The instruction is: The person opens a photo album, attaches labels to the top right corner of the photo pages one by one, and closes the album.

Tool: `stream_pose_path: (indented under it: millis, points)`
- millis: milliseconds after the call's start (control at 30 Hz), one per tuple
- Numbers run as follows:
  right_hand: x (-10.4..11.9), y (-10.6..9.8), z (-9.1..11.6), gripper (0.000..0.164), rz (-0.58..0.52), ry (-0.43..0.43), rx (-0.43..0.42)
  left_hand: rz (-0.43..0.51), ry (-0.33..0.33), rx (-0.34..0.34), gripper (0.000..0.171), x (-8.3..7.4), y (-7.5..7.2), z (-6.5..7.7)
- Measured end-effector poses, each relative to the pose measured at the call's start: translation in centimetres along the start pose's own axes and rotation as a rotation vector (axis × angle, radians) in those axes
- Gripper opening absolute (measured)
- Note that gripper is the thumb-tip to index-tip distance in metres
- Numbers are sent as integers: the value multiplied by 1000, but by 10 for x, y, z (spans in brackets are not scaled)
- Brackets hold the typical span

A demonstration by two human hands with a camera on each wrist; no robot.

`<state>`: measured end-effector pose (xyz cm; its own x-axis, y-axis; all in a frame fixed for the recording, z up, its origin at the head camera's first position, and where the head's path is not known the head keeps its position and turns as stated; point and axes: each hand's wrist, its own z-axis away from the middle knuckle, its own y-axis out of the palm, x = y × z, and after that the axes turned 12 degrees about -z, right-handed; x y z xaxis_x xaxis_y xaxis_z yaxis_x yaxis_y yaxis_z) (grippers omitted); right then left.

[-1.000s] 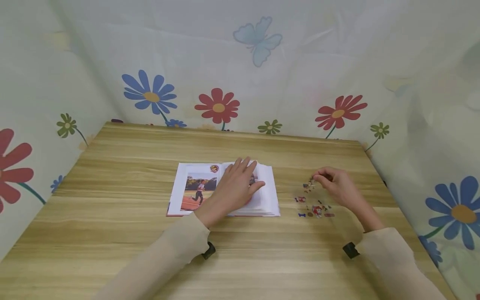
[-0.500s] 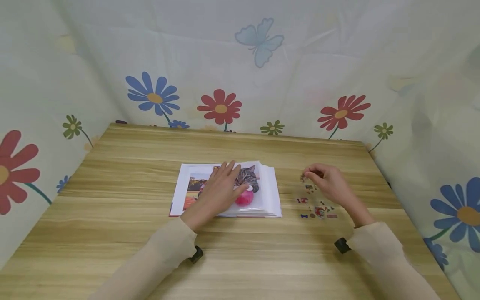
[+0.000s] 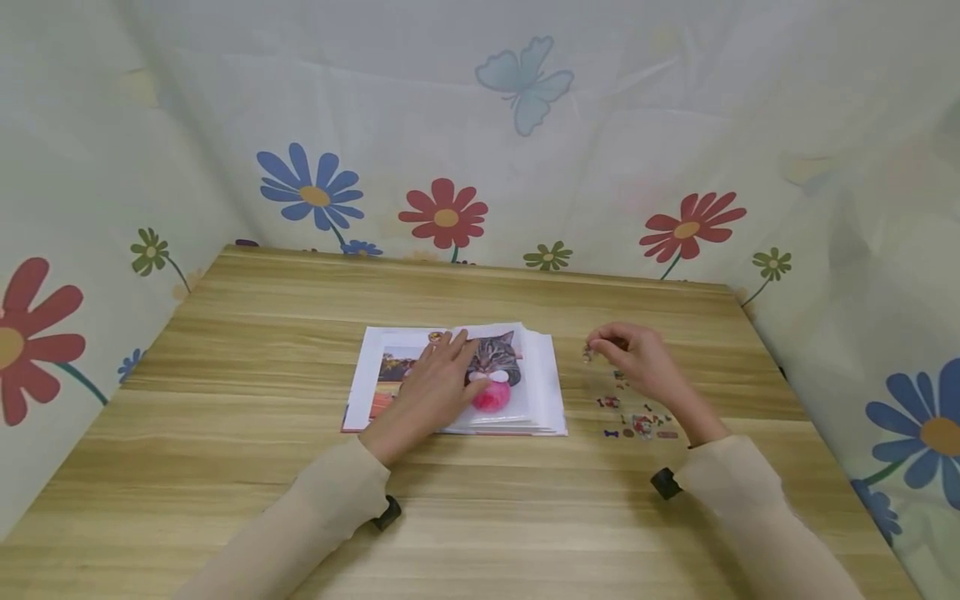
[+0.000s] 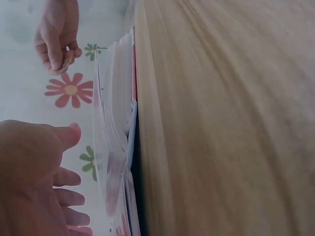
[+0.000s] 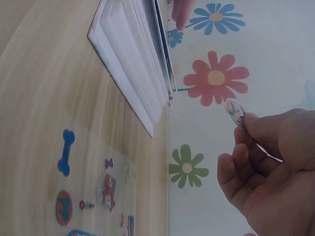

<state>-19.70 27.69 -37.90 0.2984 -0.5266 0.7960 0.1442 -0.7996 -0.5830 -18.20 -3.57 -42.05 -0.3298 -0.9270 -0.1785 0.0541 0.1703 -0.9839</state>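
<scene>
An open photo album (image 3: 552, 400) lies on the wooden table, with a cat photo (image 3: 497, 367) on its right page. Over the left page and the middle is my left hand (image 3: 431, 392), its fingers extended; the left wrist view has it slightly above the pages. A running photo (image 3: 388, 375) is partly covered by it. Between thumb and forefinger my right hand (image 3: 641, 358) pinches a small colourful sticker (image 5: 235, 113), raised to the right of the album. Beneath that hand lies a clear sticker sheet (image 5: 93, 167) with several small stickers, among them a blue bone (image 5: 66, 152).
A round sticker (image 3: 436, 337) sits at the top of the album's left page. Behind the wooden table (image 3: 480, 517) hangs a white cloth backdrop (image 3: 420, 100) with flowers and a butterfly.
My right hand has lifted the sticker off toward the left, nearer the album. My left hand has drawn back leftward, uncovering the cat photo and covering part of the running photo.
</scene>
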Motion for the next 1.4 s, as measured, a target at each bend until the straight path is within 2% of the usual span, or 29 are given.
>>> stream_pose_path:
  millis: [300, 533, 833, 1167, 1400]
  points:
    - [4, 12, -13, 22, -9, 32, 27, 3, 25, 10, 75, 1, 7, 0]
    - [7, 23, -26, 21, -22, 8, 43, -29, 60, 27, 74, -1, 13, -4]
    - [13, 36, -44, 20, -12, 24, 77, -27, 88, 88, 73, -4, 8, -5]
    - [13, 52, -73, 22, -18, 29, 132, -50, 117, 115, 73, -6, 0, -6]
    - [13, 62, -90, 24, -31, 78, 163, -60, 110, 143, 73, -10, -2, -6]
